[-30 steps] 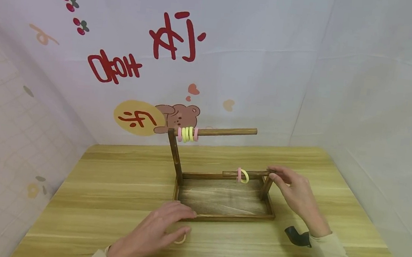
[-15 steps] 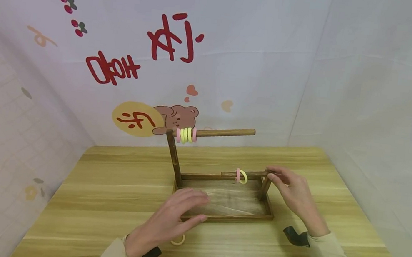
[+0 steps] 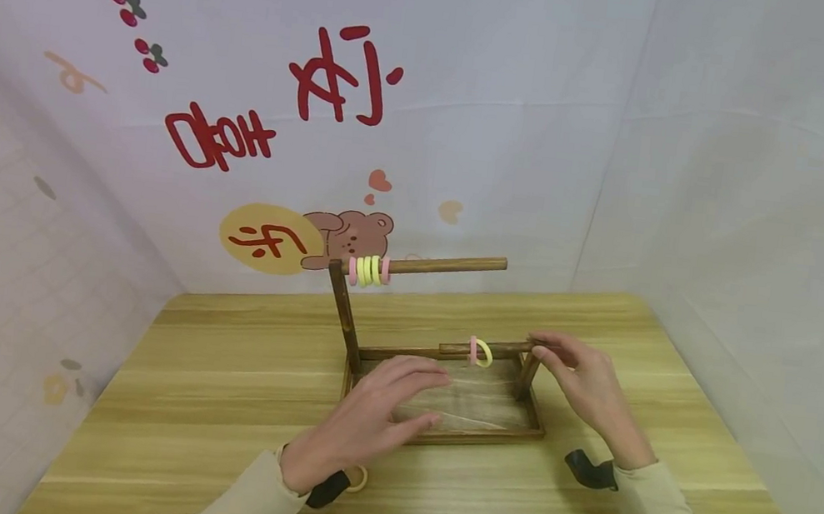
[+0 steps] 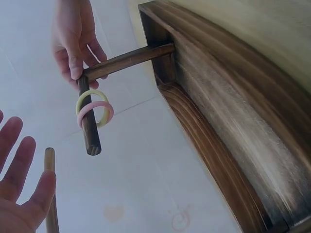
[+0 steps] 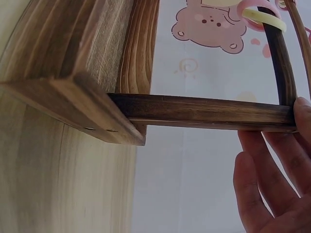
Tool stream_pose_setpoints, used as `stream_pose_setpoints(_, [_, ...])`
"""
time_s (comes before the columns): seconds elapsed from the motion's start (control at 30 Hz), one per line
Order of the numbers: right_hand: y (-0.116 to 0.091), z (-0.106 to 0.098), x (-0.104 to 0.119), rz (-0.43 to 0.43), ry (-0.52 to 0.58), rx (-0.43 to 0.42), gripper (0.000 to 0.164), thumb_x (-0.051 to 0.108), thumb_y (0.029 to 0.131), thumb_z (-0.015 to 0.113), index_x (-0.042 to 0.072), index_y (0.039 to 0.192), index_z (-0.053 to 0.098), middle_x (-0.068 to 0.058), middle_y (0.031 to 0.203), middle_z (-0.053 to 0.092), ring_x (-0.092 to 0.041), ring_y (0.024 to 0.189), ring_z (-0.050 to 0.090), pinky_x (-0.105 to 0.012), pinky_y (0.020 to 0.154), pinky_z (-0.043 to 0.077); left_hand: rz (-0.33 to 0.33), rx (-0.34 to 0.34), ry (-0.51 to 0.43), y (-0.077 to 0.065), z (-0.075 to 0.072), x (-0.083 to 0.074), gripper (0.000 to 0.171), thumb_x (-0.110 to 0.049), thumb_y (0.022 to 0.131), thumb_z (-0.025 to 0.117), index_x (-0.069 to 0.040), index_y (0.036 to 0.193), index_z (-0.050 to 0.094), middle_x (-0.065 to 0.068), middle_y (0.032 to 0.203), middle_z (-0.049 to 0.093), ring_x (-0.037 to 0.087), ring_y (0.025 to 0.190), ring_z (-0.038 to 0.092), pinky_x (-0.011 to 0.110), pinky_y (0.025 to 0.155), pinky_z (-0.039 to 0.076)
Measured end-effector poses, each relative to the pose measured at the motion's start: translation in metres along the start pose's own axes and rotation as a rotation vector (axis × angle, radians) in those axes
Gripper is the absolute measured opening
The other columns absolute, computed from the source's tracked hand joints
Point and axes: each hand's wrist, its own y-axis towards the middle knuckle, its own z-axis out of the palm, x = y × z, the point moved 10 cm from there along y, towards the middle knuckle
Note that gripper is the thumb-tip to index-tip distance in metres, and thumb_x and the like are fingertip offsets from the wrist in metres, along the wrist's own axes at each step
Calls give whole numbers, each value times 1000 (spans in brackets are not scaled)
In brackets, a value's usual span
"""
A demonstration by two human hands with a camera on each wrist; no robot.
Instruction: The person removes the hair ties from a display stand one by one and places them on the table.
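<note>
A dark wooden stand has a shallow tray base, a tall post at left with a long upper rod, and a short post at right with a lower rod. My right hand pinches the top of the short post, thumb in front. A pink ring and a yellow ring hang on the lower rod. Over the tray's front left part, my left hand holds nothing, its fingers spread in the left wrist view. Several pink and yellow rings circle the upper rod near its post.
A pale yellow ring lies on the wooden table beside my left wrist, partly hidden by it. Behind the stand rises a printed white cloth, with more white cloth along both sides. Black straps show at the wrists.
My left hand has moved right and away from me, from near the loose ring at the tray's front edge to over the tray. The right hand stays on the post.
</note>
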Motion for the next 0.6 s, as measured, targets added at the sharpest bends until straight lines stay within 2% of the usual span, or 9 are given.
stream_pose_setpoints(0.2, [0, 0, -2, 10, 9, 6, 25, 15, 102, 68, 8, 126, 72, -7, 116, 76, -28, 99, 75, -32, 83, 60, -20, 6, -12, 14, 8, 9, 48, -18, 94, 80, -8, 138, 64, 5, 141, 62, 20, 132, 56, 37, 111, 47])
stream_pose_setpoints(0.33, [0, 0, -3, 16, 20, 11, 25, 15, 102, 68, 8, 126, 72, -7, 117, 76, -28, 99, 75, -24, 84, 58, -32, -10, -52, 24, 12, 18, 48, -15, 92, 81, -4, 136, 65, 6, 140, 62, 21, 131, 58, 36, 110, 48])
stream_pose_setpoints(0.6, [2, 1, -4, 28, 22, 15, 24, 17, 103, 68, 9, 125, 72, -5, 116, 76, -27, 99, 75, -23, 83, 57, -113, -1, -71, 35, 21, 36, 47, -18, 95, 79, -5, 138, 64, 5, 142, 61, 20, 133, 56, 37, 112, 46])
